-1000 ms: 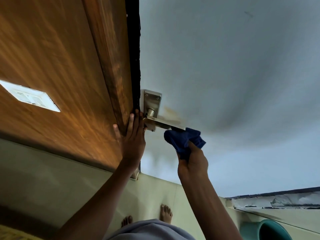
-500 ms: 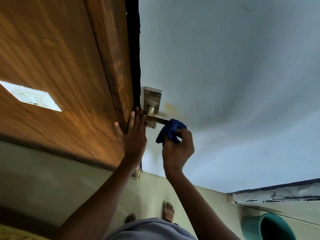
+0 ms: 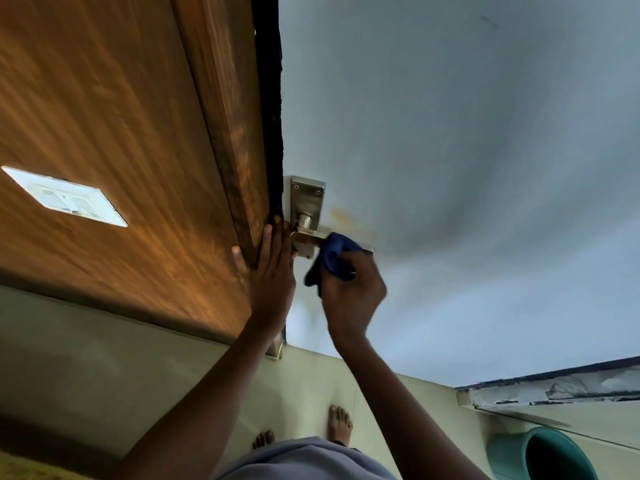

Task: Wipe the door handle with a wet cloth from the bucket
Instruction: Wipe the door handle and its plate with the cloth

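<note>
head view: the left hand is lying flat with fingers spread, pressing on the edge where the wooden frame is meeting the pale door. the right hand is clenching a blue cloth, wrapping it over the lever of the metal handle just beside the left fingertips. a teal bucket is sitting on the floor at lower right, well apart from the handle. bare feet are showing below.
</note>
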